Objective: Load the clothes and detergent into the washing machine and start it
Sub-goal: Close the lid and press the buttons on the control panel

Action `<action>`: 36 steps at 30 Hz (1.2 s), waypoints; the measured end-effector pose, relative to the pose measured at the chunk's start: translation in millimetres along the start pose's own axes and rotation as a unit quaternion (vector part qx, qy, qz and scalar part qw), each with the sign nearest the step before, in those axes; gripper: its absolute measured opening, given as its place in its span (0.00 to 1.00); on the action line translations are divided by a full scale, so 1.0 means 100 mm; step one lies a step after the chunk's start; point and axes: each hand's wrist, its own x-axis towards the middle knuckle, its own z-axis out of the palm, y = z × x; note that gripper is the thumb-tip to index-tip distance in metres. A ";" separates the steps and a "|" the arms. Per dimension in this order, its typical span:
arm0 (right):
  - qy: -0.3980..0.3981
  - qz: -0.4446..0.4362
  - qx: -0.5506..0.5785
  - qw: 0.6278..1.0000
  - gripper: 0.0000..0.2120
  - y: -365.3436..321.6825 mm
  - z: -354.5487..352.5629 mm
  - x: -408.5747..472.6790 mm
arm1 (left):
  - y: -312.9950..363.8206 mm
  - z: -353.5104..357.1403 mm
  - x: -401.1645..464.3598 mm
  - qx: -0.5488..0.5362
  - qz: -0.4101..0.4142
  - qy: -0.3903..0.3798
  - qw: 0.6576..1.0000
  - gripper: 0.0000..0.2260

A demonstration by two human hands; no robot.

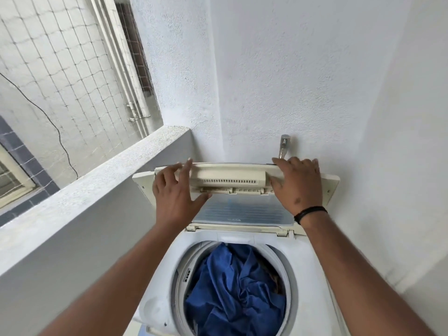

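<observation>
Narrow balcony nook, white textured walls; netted opening and a concrete parapet [101, 180] on the left, a metal tap [284, 145] on the back wall. Top-loading washing machine [155, 309] stands low centre, its folding lid [230, 178] raised and doubled against the wall. Left hand [175, 190] lies on the lid's left end, fingers spread and nearly straight over the top edge, thumb reaching under the folded panel; pressing more than gripping. Drum [289, 282] is open, and blue clothes [232, 287] sit crumpled inside it, filling most of the opening. Right hand [297, 185], black band [310, 213] at the wrist, grips the lid's right end, fingers curled over the top edge, thumb against the front face. No detergent visible. Judgement: lid is rigid, light plastic, hinged in two, so it may buckle at the fold; best held at both outer ends as now. Clothes are soft and limp, easily pushed down.
</observation>
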 end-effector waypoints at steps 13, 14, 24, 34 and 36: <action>-0.342 -0.036 0.031 0.939 0.22 -0.32 -0.46 -1.46 | -0.19 -0.38 -1.16 0.007 0.176 -0.238 0.955 0.20; -0.352 -0.032 0.011 0.935 0.22 -0.38 -0.43 -1.62 | -0.22 -0.34 -1.28 0.007 0.177 -0.277 0.944 0.18; -0.435 0.063 -0.072 0.895 0.19 -0.75 -0.02 -2.89 | -0.59 0.18 -2.58 -0.031 0.123 -0.466 0.876 0.32; -0.416 0.151 -0.070 0.894 0.07 -0.86 0.22 -3.07 | -0.75 0.27 -2.70 -0.091 0.143 -0.464 0.870 0.47; -0.430 0.157 -0.078 0.886 0.09 -0.86 0.23 -3.09 | -0.77 0.28 -2.69 -0.090 0.154 -0.467 0.866 0.50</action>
